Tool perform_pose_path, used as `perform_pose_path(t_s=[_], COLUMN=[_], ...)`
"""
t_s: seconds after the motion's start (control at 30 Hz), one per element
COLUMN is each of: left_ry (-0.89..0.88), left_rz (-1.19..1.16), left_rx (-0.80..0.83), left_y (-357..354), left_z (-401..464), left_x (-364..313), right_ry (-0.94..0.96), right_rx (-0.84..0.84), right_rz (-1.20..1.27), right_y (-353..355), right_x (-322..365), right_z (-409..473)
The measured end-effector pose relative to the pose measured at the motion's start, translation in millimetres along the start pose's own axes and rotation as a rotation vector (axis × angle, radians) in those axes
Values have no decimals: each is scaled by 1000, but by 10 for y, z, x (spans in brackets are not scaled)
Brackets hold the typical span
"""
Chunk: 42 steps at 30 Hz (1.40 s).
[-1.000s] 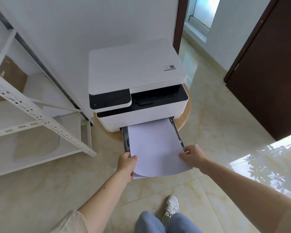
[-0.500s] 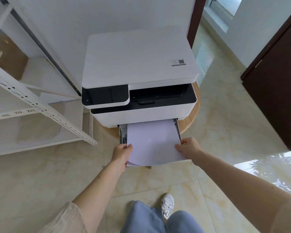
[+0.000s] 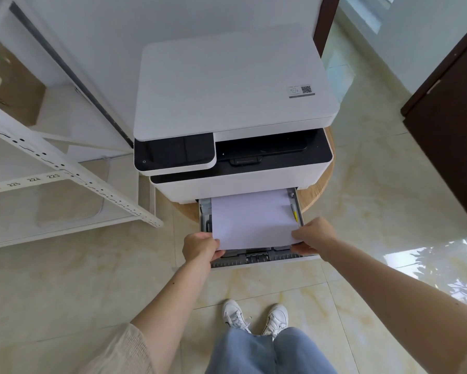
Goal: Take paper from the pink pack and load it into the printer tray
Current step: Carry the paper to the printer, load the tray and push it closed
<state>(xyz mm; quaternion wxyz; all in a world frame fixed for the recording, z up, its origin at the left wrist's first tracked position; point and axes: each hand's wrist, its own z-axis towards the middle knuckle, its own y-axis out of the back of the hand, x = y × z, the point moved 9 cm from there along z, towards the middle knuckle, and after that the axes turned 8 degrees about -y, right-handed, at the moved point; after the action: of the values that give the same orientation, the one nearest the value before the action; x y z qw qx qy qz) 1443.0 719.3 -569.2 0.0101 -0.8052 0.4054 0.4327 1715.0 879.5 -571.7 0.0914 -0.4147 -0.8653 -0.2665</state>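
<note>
A white printer [image 3: 235, 87] with a black control panel stands on a round wooden stand. Its paper tray [image 3: 256, 259] is pulled out at the bottom front. A stack of white paper [image 3: 252, 220] lies in the tray, its far end under the printer body. My left hand [image 3: 200, 248] grips the stack's near left corner. My right hand [image 3: 314, 234] grips the near right corner. The tray's grey front guide shows just below the paper's near edge. The pink pack is not in view.
A white metal shelf rack [image 3: 65, 168] stands at the left, close to the printer. A dark brown door [image 3: 448, 125] is at the right. The floor is glossy beige tile [image 3: 65, 292]. My shoes [image 3: 254, 318] and jeans are below the tray.
Both hands have pushed the paper stack forward into the tray; its near edge, which overhung the tray front, now lies inside it. The camera has moved closer.
</note>
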Motion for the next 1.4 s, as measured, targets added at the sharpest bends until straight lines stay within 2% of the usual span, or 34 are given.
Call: perform_pose_path(t_s=[0.17, 0.37, 0.5, 0.6, 0.7, 0.77, 0.83, 0.9, 0.97, 1.23, 1.4], left_ry=[-113, -460, -539, -586, -766, -992, -1106, -1115, -1104, -1163, -1128], left_rz=[187, 509, 521, 644, 747, 769, 790, 859, 918, 965, 965], left_rx=[-28, -58, -103, -115, -141, -31, 199, 393, 451, 388, 396], left_y=[11, -13, -7, -30, -96, -310, -578, -782, -852, -831, -841], left_z=[-41, -142, -154, -215, -364, -509, -624, -698, -711, -750, -751], left_x=[-81, -250, -234, -244, -366, -426, -361, -240, -165, -212, -190], right_ry=[78, 171, 187, 175, 170, 162, 153, 141, 128, 80, 73], right_rx=[-104, -251, -292, -317, -323, -322, -318, -303, -294, -289, -310], right_rz=[-22, -150, -135, -128, -148, -154, -163, -157, -145, -97, -52], right_y=[-5, -65, -86, -83, -94, -86, -76, -79, -82, -65, -56], right_x=[21, 26, 11, 10, 19, 6, 2, -3, -5, -56, -82], right_z=[-56, -155, -192, -181, -182, -184, -189, -180, -177, -184, -181])
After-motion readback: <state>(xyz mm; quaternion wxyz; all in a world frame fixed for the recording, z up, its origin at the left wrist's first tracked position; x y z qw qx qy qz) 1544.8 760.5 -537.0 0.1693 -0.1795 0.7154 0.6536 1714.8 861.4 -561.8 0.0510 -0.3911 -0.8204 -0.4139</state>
